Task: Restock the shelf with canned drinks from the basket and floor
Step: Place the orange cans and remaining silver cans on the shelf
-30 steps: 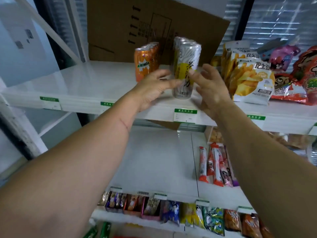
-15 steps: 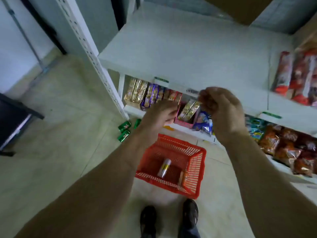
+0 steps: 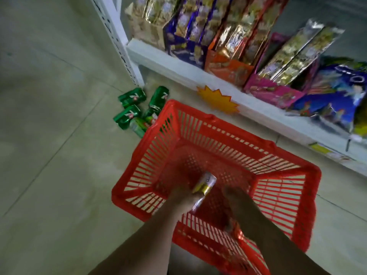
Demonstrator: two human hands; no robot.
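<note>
Five green cans (image 3: 137,111), one basket (image 3: 309,175)

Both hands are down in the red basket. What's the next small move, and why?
Probably close the left hand round the silver and yellow can and lift it out. The can lies on its side on the floor of the red basket, right against that hand, though blur hides whether the fingers already grip it. The right hand is beside it, its grip also unclear. The green cans on the floor can wait.
</note>
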